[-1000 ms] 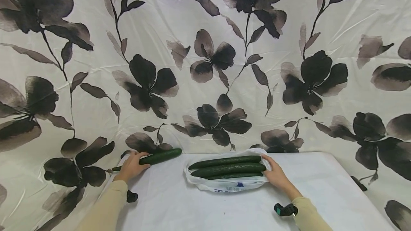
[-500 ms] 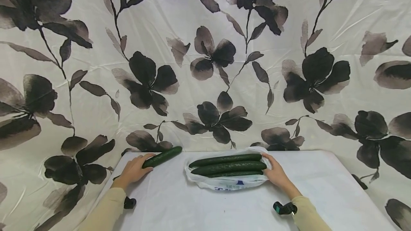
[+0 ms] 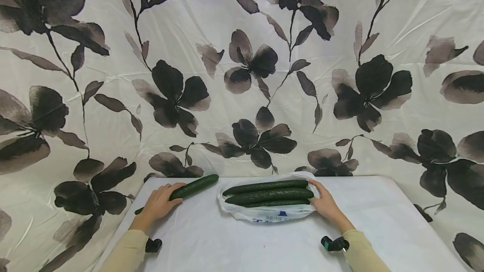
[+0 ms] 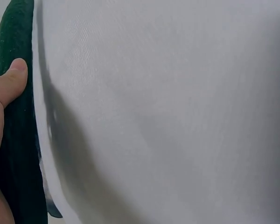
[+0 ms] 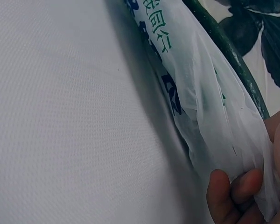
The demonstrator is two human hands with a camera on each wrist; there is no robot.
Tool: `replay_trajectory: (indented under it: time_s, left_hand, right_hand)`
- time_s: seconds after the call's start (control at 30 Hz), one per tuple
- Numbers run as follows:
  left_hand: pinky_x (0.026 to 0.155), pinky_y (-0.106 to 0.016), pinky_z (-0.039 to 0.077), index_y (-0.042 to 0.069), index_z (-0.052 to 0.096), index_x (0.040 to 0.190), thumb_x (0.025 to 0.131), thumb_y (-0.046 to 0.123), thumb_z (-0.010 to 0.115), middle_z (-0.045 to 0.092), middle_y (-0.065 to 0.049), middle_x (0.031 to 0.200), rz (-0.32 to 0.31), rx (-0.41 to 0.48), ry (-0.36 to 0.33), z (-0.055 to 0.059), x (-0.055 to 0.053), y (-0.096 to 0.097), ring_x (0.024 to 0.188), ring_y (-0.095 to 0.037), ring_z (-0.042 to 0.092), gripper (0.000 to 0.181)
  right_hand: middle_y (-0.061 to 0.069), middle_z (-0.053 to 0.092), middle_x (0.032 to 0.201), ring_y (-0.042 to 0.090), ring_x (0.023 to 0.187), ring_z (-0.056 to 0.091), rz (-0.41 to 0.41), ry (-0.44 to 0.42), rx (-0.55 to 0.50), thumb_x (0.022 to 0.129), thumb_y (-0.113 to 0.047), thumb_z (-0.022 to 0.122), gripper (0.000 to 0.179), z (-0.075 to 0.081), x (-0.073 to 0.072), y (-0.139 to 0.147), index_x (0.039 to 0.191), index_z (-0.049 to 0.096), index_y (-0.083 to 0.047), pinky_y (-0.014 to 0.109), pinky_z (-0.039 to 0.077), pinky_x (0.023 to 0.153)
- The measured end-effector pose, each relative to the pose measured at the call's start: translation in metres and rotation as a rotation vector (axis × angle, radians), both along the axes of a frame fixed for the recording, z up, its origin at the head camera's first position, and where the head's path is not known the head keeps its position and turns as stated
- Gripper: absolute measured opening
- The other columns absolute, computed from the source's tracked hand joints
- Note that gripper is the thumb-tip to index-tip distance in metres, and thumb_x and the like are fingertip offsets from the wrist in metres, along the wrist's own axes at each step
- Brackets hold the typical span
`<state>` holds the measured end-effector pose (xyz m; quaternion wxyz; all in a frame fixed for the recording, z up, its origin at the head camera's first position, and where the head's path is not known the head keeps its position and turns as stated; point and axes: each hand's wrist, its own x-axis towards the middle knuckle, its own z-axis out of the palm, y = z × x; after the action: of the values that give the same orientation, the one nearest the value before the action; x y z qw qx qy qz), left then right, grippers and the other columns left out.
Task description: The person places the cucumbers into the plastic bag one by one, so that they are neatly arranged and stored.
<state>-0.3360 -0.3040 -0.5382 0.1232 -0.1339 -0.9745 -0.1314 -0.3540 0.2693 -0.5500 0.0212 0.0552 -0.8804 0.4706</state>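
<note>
My left hand (image 3: 160, 202) grips a long dark green cucumber (image 3: 196, 185) near the table's far left edge. In the left wrist view the thumb lies across the cucumber (image 4: 18, 121), while the other fingers are mostly hidden. To the right, a white plastic bag (image 3: 264, 218) with printed letters lies with its mouth spread, and several cucumbers (image 3: 270, 197) rest side by side in it. My right hand (image 3: 326, 205) holds the bag's right end; in the right wrist view curled fingertips (image 5: 219, 186) show against the plastic bag (image 5: 200, 93).
A white-covered table (image 3: 234, 251) lies under both hands. Behind it hangs a white cloth (image 3: 211, 150) with dark flower prints. Each wrist wears a small black device, such as the right one (image 3: 334, 243).
The left hand has shifted slightly right and nearer with the cucumber, whose far tip has moved a little right. The right hand and the bag have hardly moved.
</note>
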Motion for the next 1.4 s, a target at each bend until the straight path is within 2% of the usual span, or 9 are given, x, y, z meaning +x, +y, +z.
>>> replay_trajectory:
  time_s: [0.13,0.3,0.47,0.67,0.87,1.07,1.4]
  left_hand:
    - [0.077,-0.052,0.042,0.026,0.054,0.138,0.087,0.031,0.074,0.062,-0.01,0.114,-0.003,0.01,0.034,0.002,0.003,0.003,0.1,-0.031,0.058,0.055]
    - [0.073,-0.051,0.043,0.024,0.055,0.137,0.086,0.027,0.076,0.063,-0.009,0.108,-0.043,0.03,0.113,0.008,0.004,0.013,0.093,-0.029,0.059,0.055]
    - [0.072,-0.046,0.042,0.025,0.055,0.138,0.085,0.027,0.077,0.063,-0.007,0.107,-0.075,0.054,0.167,0.018,-0.001,0.028,0.092,-0.026,0.058,0.056]
    - [0.073,-0.045,0.041,0.028,0.054,0.138,0.085,0.028,0.077,0.061,-0.004,0.105,-0.104,0.033,0.181,0.031,-0.008,0.044,0.09,-0.024,0.056,0.057]
    - [0.072,-0.042,0.04,0.024,0.055,0.139,0.088,0.034,0.072,0.062,-0.006,0.111,-0.134,0.006,0.192,0.04,-0.01,0.058,0.093,-0.026,0.056,0.055]
    - [0.074,-0.043,0.039,0.024,0.055,0.139,0.088,0.033,0.073,0.062,-0.006,0.116,-0.159,0.005,0.198,0.047,-0.011,0.075,0.1,-0.028,0.057,0.054]
    - [0.073,-0.04,0.039,0.028,0.055,0.137,0.085,0.027,0.077,0.06,-0.004,0.104,-0.228,-0.011,0.241,0.053,-0.01,0.103,0.096,-0.026,0.056,0.056]
  right_hand:
    - [0.025,0.033,0.15,0.045,0.139,0.023,0.002,0.004,-0.001,0.083,0.006,0.052,0.065,-0.003,0.0,-0.001,0.146,0.038,-0.003,0.059,0.019,0.11]
    - [0.026,0.033,0.15,0.045,0.139,0.023,-0.007,0.0,0.0,0.082,0.006,0.052,0.065,-0.003,-0.001,-0.001,0.146,0.038,-0.004,0.06,0.018,0.11]
    - [0.025,0.031,0.151,0.045,0.14,0.021,-0.009,-0.014,-0.003,0.082,0.006,0.051,0.066,0.001,-0.001,0.0,0.146,0.037,-0.004,0.06,0.017,0.11]
    - [0.024,0.029,0.152,0.044,0.141,0.019,-0.005,-0.033,-0.01,0.084,0.004,0.05,0.066,0.004,-0.003,0.001,0.148,0.035,-0.005,0.06,0.014,0.11]
    - [0.024,0.028,0.153,0.044,0.141,0.017,-0.013,-0.053,-0.009,0.084,0.004,0.05,0.066,0.003,-0.001,0.001,0.148,0.034,-0.006,0.061,0.014,0.11]
    - [0.025,0.03,0.151,0.044,0.141,0.02,-0.009,-0.024,-0.018,0.084,0.005,0.05,0.065,0.003,0.001,-0.001,0.147,0.036,-0.005,0.06,0.015,0.111]
    - [0.022,0.026,0.154,0.043,0.142,0.017,0.008,-0.052,-0.015,0.086,0.004,0.048,0.066,-0.001,0.003,0.001,0.149,0.034,-0.008,0.06,0.015,0.11]
